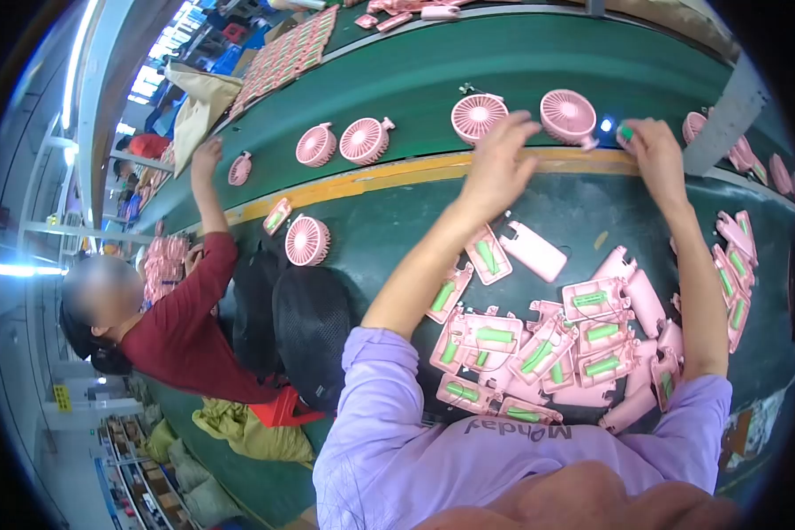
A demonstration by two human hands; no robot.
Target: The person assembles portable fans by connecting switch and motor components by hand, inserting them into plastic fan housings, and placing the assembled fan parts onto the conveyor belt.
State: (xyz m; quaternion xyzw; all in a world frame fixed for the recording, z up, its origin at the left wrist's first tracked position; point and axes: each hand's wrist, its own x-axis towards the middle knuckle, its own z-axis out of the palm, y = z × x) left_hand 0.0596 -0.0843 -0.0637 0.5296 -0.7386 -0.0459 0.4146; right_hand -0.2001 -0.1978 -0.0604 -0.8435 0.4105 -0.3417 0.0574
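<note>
My left hand (499, 170) reaches over the work surface to the conveyor's edge. Its fingers are apart with nothing visible in them, beside a round pink fan head (477, 117). Another pink fan head (567, 116) lies between my two hands, nearer the left. My right hand (659, 166) is closed at the fingertips on a small green piece (625, 132), mostly covered by the fingers. A bright bluish light (606, 124) glows just left of it. Below my forearms lies a pile of pink handle shells (596, 331), many with green cylindrical batteries.
The green conveyor belt (424, 79) carries more fan heads (364, 140). A yellow-taped ledge (362, 187) borders it. A metal post (724, 115) stands right of my right hand. At left, a co-worker in a red sleeve (190, 283) reaches toward the belt beside a black bag (309, 327).
</note>
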